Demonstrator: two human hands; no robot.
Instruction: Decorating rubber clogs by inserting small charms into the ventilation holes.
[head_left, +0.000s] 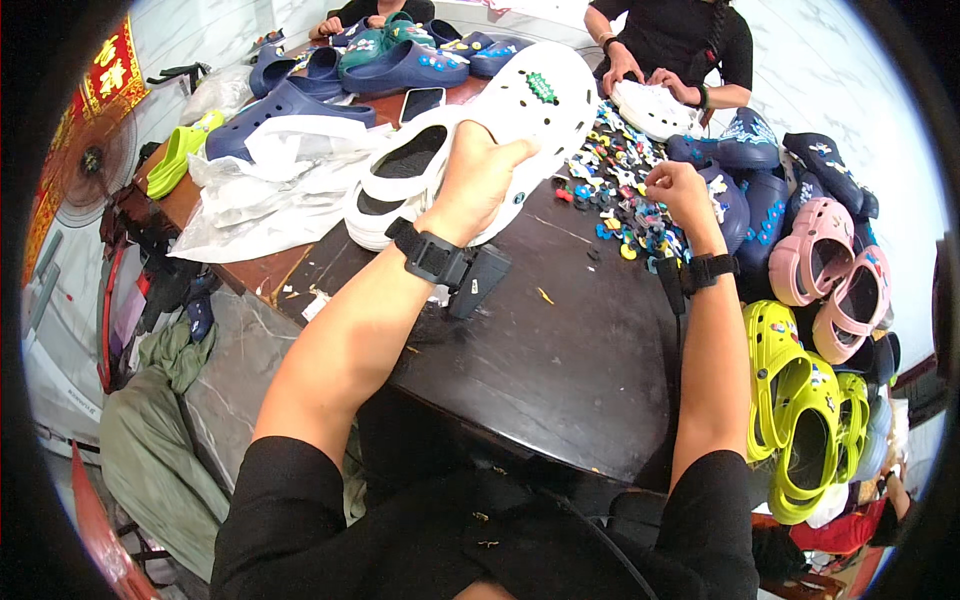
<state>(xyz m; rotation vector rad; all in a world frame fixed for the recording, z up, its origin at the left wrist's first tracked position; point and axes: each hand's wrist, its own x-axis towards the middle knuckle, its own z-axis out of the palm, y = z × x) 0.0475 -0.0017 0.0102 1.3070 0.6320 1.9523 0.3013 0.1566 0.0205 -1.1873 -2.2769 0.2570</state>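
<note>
My left hand (470,180) grips a white clog (550,85), thumb across its upper and the other fingers hidden. A green charm sits on the clog's toe, and a small dark one is near its side. Against it, to the left, is another white clog (400,160) with a dark insole; whether my hand holds that one too is unclear. Over the right part of a pile of small colourful shoe charms (620,185), my right hand (685,195) is closed with its fingertips together. What is between them, if anything, is too small to make out.
Navy clogs (405,70), a phone (423,103) and plastic bags (270,190) lie at the far left. Pink clogs (812,250) and yellow-green clogs (805,430) are stacked on the right. Across the dark table (540,340), a person handles a white clog (655,110); another person sits further left.
</note>
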